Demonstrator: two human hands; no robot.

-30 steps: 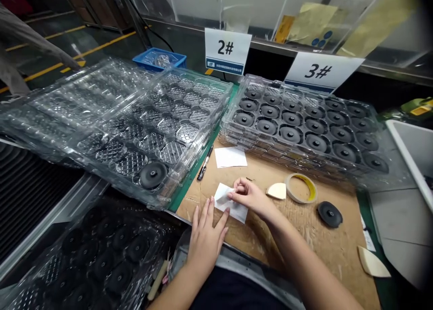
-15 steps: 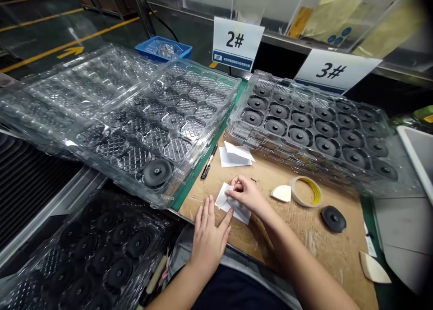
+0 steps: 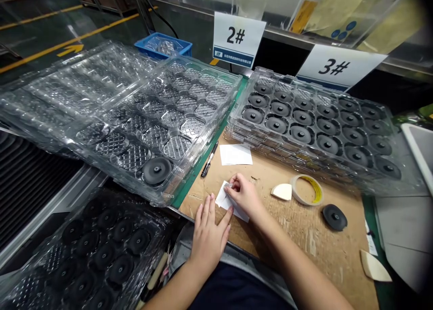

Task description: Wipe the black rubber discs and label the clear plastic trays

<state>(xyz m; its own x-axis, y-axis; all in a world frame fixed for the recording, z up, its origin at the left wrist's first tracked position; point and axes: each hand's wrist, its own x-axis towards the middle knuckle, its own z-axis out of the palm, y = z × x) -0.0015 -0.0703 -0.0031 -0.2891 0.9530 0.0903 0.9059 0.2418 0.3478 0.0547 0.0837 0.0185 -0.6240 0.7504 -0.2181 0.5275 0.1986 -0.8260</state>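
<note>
A small white sheet of paper (image 3: 241, 214) lies on the brown cardboard (image 3: 301, 256) in front of me. My right hand (image 3: 244, 193) is closed, thumb and fingers pinching at the paper, and covers its middle. My left hand (image 3: 210, 235) rests with its fingers spread beside the near left side, the thumb tip reaching the paper's edge. Beyond them a second piece of white paper (image 3: 236, 155) lies flat, and a black pen (image 3: 209, 159) is left of it.
Right of my hands are a cream wedge (image 3: 282, 192), a tape roll (image 3: 295, 197), a black round part (image 3: 334, 217) and another cream wedge (image 3: 375, 266). Clear trays (image 3: 196, 152) flank the cardboard, several pockets holding black parts. Signs (image 3: 238, 39) stand behind.
The raised flap of the farther paper has come down, and that paper now looks flat. My right hand stays at the nearer paper, with slight finger movement. My left hand has hardly moved.
</note>
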